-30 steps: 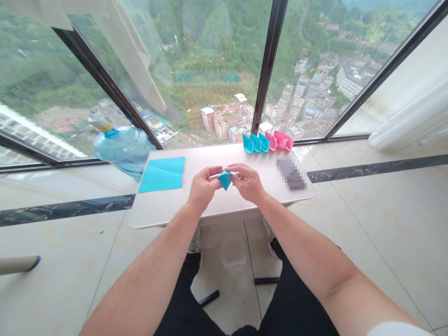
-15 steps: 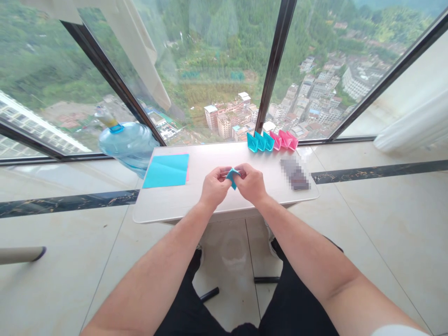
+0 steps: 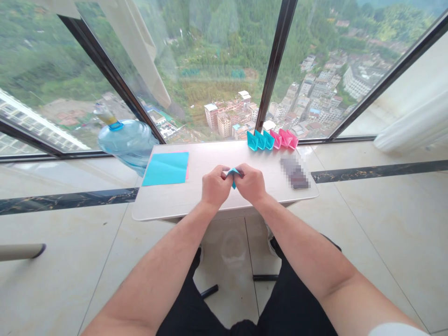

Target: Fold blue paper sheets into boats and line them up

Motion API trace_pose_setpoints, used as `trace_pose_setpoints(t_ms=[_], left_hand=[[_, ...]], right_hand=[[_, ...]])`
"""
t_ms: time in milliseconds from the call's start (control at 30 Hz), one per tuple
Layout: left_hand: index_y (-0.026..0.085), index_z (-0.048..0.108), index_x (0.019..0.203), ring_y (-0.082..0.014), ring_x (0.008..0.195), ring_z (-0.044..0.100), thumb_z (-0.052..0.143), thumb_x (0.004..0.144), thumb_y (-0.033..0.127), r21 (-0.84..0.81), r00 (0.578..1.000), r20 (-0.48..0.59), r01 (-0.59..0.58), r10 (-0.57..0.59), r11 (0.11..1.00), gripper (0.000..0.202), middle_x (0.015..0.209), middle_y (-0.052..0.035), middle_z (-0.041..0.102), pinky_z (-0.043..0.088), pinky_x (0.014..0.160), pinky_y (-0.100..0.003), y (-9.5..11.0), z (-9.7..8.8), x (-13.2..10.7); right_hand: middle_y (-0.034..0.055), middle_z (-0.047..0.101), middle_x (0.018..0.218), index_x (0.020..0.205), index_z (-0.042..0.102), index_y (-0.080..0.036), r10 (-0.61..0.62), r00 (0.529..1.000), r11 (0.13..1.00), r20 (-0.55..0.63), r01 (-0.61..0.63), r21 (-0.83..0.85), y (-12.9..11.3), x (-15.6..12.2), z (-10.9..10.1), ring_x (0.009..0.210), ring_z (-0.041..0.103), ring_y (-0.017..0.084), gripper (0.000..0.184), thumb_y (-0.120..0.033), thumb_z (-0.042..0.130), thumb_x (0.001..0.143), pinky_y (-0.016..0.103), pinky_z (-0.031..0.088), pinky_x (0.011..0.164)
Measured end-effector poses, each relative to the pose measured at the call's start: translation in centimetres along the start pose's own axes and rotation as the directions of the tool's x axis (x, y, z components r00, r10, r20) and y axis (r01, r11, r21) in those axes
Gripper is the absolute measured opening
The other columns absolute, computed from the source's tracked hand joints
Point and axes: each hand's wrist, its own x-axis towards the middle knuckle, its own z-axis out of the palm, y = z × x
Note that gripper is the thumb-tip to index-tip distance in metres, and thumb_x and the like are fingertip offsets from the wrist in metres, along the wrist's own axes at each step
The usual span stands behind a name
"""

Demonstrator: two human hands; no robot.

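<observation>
Above the middle of the small white table (image 3: 168, 205), a small folded piece of blue paper (image 3: 234, 171) sits between my two hands. My left hand (image 3: 216, 185) is closed on its left side, and my right hand (image 3: 250, 183) grips the right side. Thumbs and fingers cover much of the paper; a peaked top and a narrow lower point show. Flat blue paper sheets (image 3: 166, 169), with a pink edge peeking out beneath, lie at the table's left. Along the back right edge stands a row of folded paper boats, blue ones (image 3: 261, 140) beside pink ones (image 3: 284, 139).
A dark, blurred-out flat object (image 3: 295, 172) lies at the table's right end. Beyond the left end stands a large clear blue water bottle (image 3: 128, 142). Tall windows with dark frames (image 3: 276, 60) rise behind the table. My legs are below its front edge.
The folded blue paper has turned slightly between my hands, its top now a wider peak. My left fingers have curled in closer around it. The things on the table stay put.
</observation>
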Motion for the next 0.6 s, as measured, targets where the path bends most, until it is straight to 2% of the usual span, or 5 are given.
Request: trace_pose_setpoints(t_ms=[167,433,533,600], left_hand=[[0.022,0.071,0.082,-0.0186,0.065,0.062,0.065,0.079,0.025,0.030,0.999,-0.050,0.005,-0.004,1.000,0.007,0.067,0.0000,0.068,0.043,0.066,-0.028,0.37,0.44,0.02],[0.023,0.069,0.084,-0.0183,0.067,0.064,0.065,0.078,0.024,-0.008,0.992,-0.114,0.043,-0.044,0.999,0.008,0.068,0.0008,0.069,0.046,0.069,-0.028,0.88,0.51,-0.16],[0.023,0.068,0.090,-0.0184,0.069,0.066,0.067,0.079,0.027,-0.074,0.994,-0.083,0.065,-0.071,0.995,0.011,0.071,0.0005,0.071,0.049,0.071,-0.028,0.80,0.48,-0.20],[0.024,0.068,0.097,-0.0181,0.069,0.068,0.068,0.080,0.031,-0.182,0.997,-0.006,0.081,-0.083,0.980,0.018,0.075,-0.0001,0.074,0.052,0.070,-0.028,0.65,0.42,-0.15]], right_hand=[[0.0029,0.071,0.071,0.082,0.070,-0.023,0.057,0.997,0.996,-0.050,-0.061,-0.068,-0.36,0.05,0.09,0.067,0.062,0.019,0.013,-0.027,0.057,0.083,0.028,0.039,0.063],[0.0016,0.069,0.072,0.092,0.067,-0.023,0.091,0.991,0.996,-0.102,-0.092,-0.004,-0.74,-0.08,0.23,0.068,0.063,0.020,0.015,-0.028,0.055,0.085,0.029,0.042,0.066],[0.0008,0.069,0.074,0.097,0.064,-0.024,0.072,0.987,0.997,-0.146,-0.069,0.021,-0.39,-0.18,0.41,0.070,0.064,0.020,0.016,-0.026,0.054,0.084,0.028,0.045,0.068],[0.0008,0.070,0.076,0.096,0.062,-0.024,0.037,0.988,0.998,-0.148,-0.031,0.046,-0.03,-0.18,0.42,0.070,0.064,0.019,0.015,-0.025,0.053,0.085,0.028,0.046,0.069]])
